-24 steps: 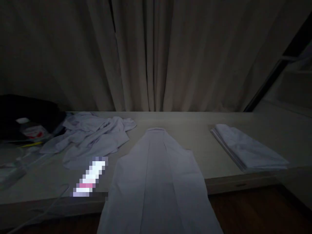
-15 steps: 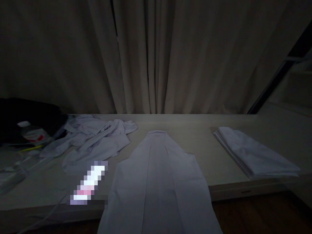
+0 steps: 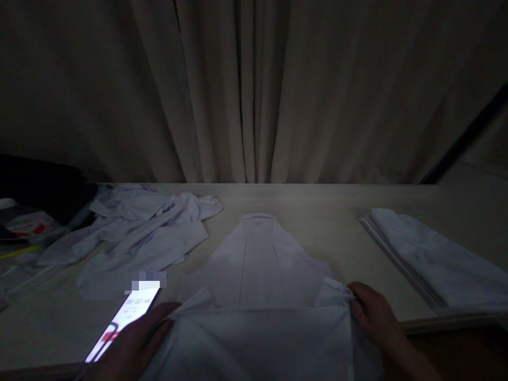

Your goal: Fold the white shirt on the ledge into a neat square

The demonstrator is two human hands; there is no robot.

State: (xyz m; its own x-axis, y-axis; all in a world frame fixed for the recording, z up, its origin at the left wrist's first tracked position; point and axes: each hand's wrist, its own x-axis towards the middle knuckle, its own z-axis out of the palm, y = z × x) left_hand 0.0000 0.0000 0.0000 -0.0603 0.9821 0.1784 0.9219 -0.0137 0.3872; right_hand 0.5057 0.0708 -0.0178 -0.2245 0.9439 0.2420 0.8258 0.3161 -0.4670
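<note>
- Worktop (image 3: 329, 211), left end: dark bundle (image 3: 39, 190) toward the far corner; in front of it, a white-capped bottle (image 3: 29, 223), partly out of frame. Contents not readable in this light.
- Nearer the left edge: clear plastic (image 3: 24, 272) with a yellow strip (image 3: 19, 252) by it. Cannot tell whether the plastic is a container or holds anything.
- Crumpled pale cloth (image 3: 143, 227): loose heap, left of centre, reaching toward the far edge; probably set aside to leave the middle free.
- Phone (image 3: 130, 312): screen lit, lying near the front edge, perhaps angled for reading.
- Left hand (image 3: 138, 338): overlaps the phone in view; contact unclear. Thumb and fingers clamped on the cloth's left corner.
- White garment (image 3: 260, 254): centre, collar toward the far edge; near part raised over the front edge, its border pulled straight between both hands, presumably to keep it flat and square.
- Right hand (image 3: 375, 317): fingers pinched on the right corner, mirroring the left.
- Folded white stack (image 3: 440, 259): right end, slanting to the front edge, layers aligned.
</note>
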